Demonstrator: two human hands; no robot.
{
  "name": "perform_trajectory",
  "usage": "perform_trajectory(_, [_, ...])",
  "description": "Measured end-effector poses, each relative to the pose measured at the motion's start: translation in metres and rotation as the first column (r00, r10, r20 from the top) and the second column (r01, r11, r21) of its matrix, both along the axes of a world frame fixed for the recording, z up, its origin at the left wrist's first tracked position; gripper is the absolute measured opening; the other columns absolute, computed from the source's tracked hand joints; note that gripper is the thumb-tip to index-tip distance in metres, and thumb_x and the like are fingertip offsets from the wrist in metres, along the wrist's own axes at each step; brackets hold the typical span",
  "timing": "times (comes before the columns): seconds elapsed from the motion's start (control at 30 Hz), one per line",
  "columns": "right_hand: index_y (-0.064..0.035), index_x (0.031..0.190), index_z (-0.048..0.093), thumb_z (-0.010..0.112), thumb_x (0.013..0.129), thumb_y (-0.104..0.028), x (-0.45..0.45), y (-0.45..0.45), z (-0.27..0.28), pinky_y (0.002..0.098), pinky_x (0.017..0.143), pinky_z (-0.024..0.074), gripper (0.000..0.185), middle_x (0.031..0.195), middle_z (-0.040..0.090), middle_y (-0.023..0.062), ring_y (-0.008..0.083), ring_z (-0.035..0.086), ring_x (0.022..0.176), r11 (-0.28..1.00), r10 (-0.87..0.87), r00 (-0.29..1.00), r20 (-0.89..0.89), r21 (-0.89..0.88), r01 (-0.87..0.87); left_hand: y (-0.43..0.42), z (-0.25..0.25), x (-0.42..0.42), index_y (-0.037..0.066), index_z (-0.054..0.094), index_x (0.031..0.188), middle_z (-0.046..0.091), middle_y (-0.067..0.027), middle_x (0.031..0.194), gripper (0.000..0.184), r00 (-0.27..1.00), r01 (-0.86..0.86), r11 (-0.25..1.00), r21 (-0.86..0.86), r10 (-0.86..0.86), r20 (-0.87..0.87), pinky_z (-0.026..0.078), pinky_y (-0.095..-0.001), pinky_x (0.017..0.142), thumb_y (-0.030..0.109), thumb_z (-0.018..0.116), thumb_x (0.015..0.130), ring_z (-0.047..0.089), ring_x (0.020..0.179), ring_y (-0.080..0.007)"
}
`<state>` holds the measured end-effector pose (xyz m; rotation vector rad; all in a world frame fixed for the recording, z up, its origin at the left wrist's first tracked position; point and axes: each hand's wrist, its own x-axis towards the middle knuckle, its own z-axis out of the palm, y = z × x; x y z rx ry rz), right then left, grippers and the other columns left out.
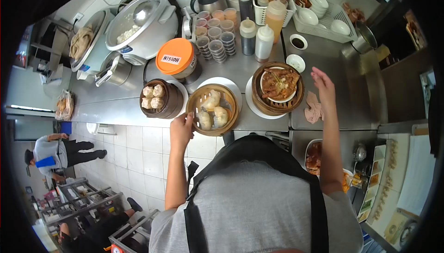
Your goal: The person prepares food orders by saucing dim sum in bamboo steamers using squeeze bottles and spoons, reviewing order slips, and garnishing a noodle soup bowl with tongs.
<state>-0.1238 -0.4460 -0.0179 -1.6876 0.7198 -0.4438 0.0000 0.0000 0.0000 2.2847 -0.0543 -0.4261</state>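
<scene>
My left hand (pixel 183 128) grips the left rim of a bamboo steamer basket (pixel 235 120) with several pale dumplings (pixel 213 114) inside. This basket is at the counter's front edge, over part of a white plate (pixel 226 83). To its left stands a darker steamer (pixel 172 101) of open-topped dumplings (pixel 152 97). On the right, another steamer (pixel 277 66) holds a bowl of brown sauced food (pixel 280 84) and rests on a white plate (pixel 255 104). My right hand (pixel 325 86) is raised to the right of that steamer, fingers extended and apart from it, near a crumpled pinkish cloth (pixel 314 109).
Behind stand an orange-lidded hoisin tub (pixel 175 56), stacked sauce cups (pixel 215 33), squeeze bottles (pixel 264 42) and a large rice cooker (pixel 143 22). Small sauce dishes (pixel 296 62) and a basket of white bowls (pixel 330 22) are at the back right. Another person (pixel 55 153) stands far left.
</scene>
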Motion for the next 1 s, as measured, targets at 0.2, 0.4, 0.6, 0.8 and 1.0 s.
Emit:
perform_trajectory(0.2, [-0.0055,0.128,0.053,0.074,0.08,-0.027,0.117,0.0,0.036,0.0337,0.093,0.0471,0.057,0.117,0.061,0.0109,0.0207,0.06,0.106,0.835,0.469,0.883,-0.024,-0.313,-0.452,0.014,-0.033,0.002,-0.003,0.067,0.086,0.059,-0.0095,0.054,0.038,0.997,-0.08,0.997,-0.014,0.08,-0.023,0.044,-0.0304,0.041,0.03,0.051,0.095,0.055,0.04,-0.0158])
perform_trajectory(0.4, [-0.0072,0.128,0.051,0.085,0.061,-0.037,0.208,-0.002,0.0,0.0354,0.094,0.0465,0.081,0.118,0.062,0.0144,0.0253,0.06,0.109,0.687,0.534,0.804,-0.262,-0.421,-0.593,0.008,-0.052,0.014,-0.004,0.066,0.086,0.059,-0.0119,0.054,0.04,0.995,-0.069,0.997,0.032,0.066,0.073,0.045,-0.032,0.042,0.033,0.053,0.094,0.056,0.041,-0.0175])
perform_trajectory(0.6, [-0.0054,0.124,0.053,0.085,0.062,-0.029,0.208,0.002,0.004,0.0337,0.091,0.0478,0.074,0.117,0.063,0.0131,0.0223,0.062,0.107,0.74,0.454,0.873,-0.179,-0.471,-0.481,0.002,-0.037,0.017,0.0,0.066,0.104,0.056,-0.0102,0.049,0.042,0.997,-0.065,0.998,-0.003,0.065,-0.035,0.047,-0.0337,0.048,0.039,0.053,0.094,0.058,0.042,-0.0195])
perform_trajectory(0.8, [-0.0065,0.12,0.055,0.08,0.072,-0.021,0.162,0.054,0.095,0.0342,0.087,0.0491,0.057,0.112,0.062,0.0088,0.019,0.061,0.102,0.89,0.398,0.815,0.421,-0.394,-0.231,0.007,-0.061,0.017,-0.002,0.051,0.131,0.056,-0.008,0.054,0.055,0.989,-0.146,0.938,-0.314,0.129,-0.075,0.045,-0.028,0.045,0.039,0.056,0.093,0.055,0.044,-0.012])
perform_trajectory(1.0, [-0.0097,0.116,0.06,0.079,0.062,-0.012,0.158,0.128,0.126,0.0362,0.083,0.0489,0.057,0.106,0.056,0.0059,0.0253,0.058,0.098,0.403,0.692,0.713,-0.111,-0.76,-0.509,0.011,-0.067,0.025,-0.002,0.054,0.128,0.06,-0.0066,0.059,0.051,0.982,-0.184,0.906,-0.381,0.184,-0.037,0.046,-0.0257,0.049,0.036,0.056,0.094,0.054,0.05,-0.0084])
